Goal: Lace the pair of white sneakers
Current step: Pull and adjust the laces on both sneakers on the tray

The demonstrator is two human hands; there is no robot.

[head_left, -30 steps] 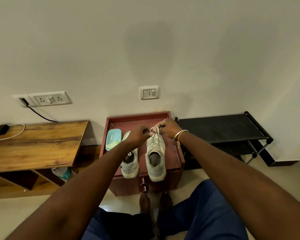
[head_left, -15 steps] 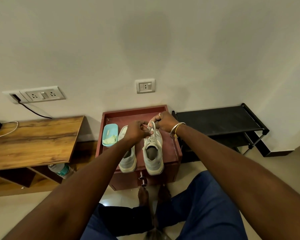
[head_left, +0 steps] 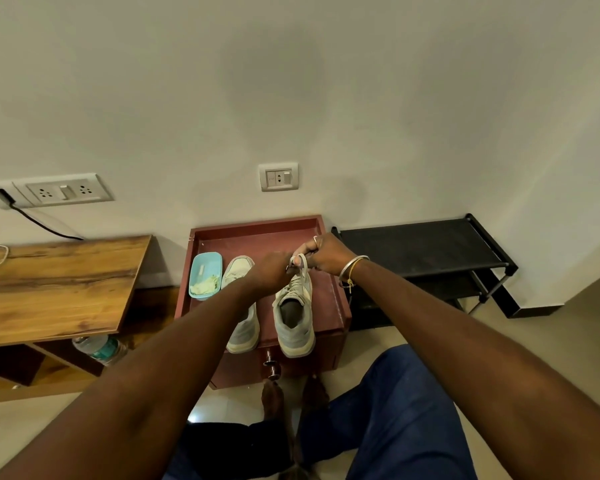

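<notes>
Both left hand and right hand pinch lace

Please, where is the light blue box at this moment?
In the head view, the light blue box lies on the left part of the red cabinet top, close beside the toe of the left sneaker, on its left.

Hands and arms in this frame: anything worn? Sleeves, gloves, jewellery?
No sleeves or gloves: both forearms are bare. The right hand has a ring on one finger, and its wrist carries a metal bangle with a yellow thread beside it. Nothing worn shows on the left hand.
</notes>
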